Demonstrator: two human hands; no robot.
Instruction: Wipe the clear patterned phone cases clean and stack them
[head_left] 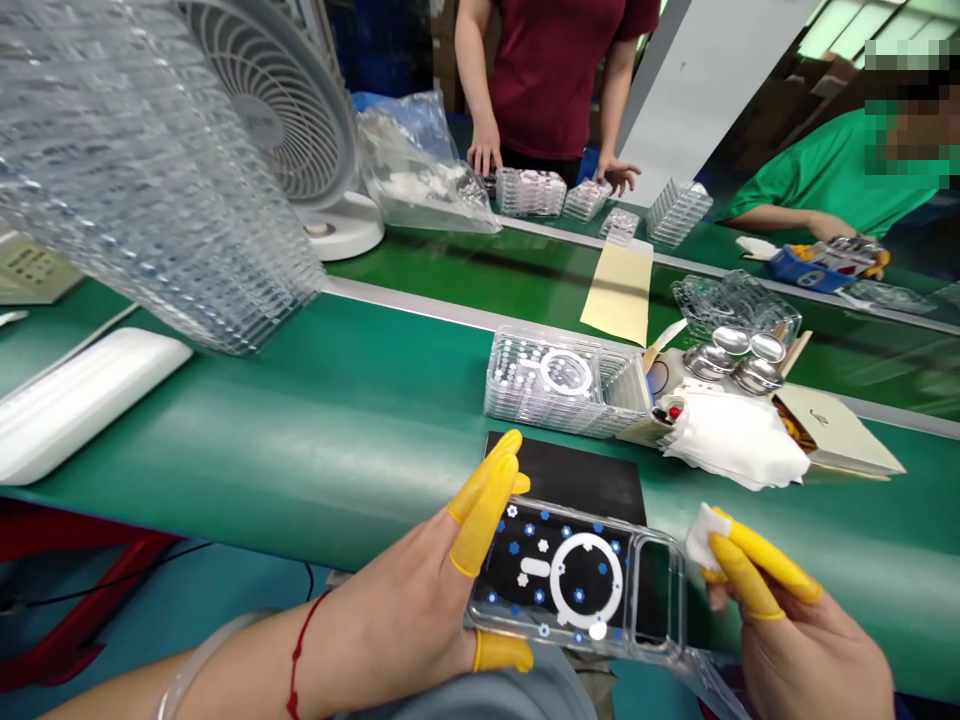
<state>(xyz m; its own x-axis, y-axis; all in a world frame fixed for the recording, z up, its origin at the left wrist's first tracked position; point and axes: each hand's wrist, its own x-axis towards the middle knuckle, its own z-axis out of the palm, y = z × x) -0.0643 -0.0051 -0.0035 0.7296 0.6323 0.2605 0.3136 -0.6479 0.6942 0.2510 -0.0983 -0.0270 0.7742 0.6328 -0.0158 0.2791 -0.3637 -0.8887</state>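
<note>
My left hand (pixel 442 590), with yellow finger cots, grips a clear phone case (pixel 577 585) printed with blue and white flowers and a white ring. It holds the case flat above a black mat (pixel 570 475) on the green belt. My right hand (pixel 787 620), also in yellow cots, pinches a small white wipe (pixel 701 535) against the case's right end.
A stack of clear cases (pixel 562 380) lies behind the mat, beside white cloth (pixel 735 435), round metal tins (pixel 739 360) and a cardboard box (pixel 840 430). A tall tilted stack of clear trays (pixel 142 170) and a fan (pixel 292 110) stand at left. Two other people work across the belt.
</note>
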